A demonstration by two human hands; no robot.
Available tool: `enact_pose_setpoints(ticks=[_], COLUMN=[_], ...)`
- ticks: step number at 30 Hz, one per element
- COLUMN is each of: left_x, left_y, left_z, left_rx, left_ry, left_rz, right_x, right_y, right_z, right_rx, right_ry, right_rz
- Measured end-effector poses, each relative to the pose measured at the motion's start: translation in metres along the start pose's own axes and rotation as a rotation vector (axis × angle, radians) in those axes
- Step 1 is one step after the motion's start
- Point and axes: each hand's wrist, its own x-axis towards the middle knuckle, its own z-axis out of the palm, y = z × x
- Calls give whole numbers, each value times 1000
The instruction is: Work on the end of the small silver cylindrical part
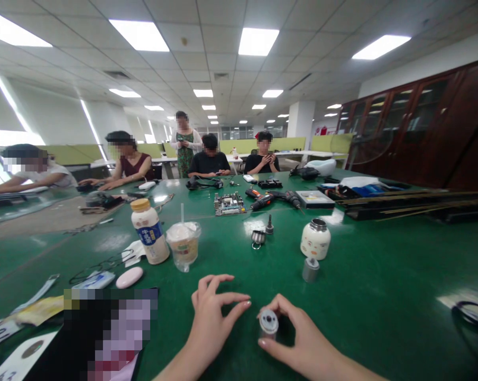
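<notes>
My right hand (298,336) has its thumb and forefinger around a small silver metal cylinder (269,324), whose round top shows dark holes. Fingers spread, my left hand (217,307) hovers just left of that cylinder and holds nothing. A second, similar metal cylinder (311,270) stands farther off on the green table (366,296), in front of a white flask without a lid (315,239). Beyond my hands lie a small metal cup-shaped part with a ring (258,239) and a dark upright metal part (269,225).
A milk-tea bottle (150,233) and a plastic drink cup (182,244) stand at left, near a pink oval case (129,277). Farther back are a circuit board (230,204), power drills (263,201) and a silver box (315,199). Several people sit or stand across the table.
</notes>
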Motion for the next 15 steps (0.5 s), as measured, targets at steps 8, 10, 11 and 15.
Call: enact_pose_setpoints(ticks=[8,10,11,15], left_x=[-1,3,4,2], left_y=[-11,0,7,33], left_z=[5,-2,-6,-13], left_rx=[56,-2,-41,-116], left_ry=[-72,-54,-44,-58], left_rz=[-83,-73,-47,86], right_x=[-1,-1,-1,-1], right_y=[0,1,2,2], right_z=[-1,0,1,3], right_rx=[-7,-24,-34,-36], right_ry=[1,2,4,19], right_rz=[14,17,17,1])
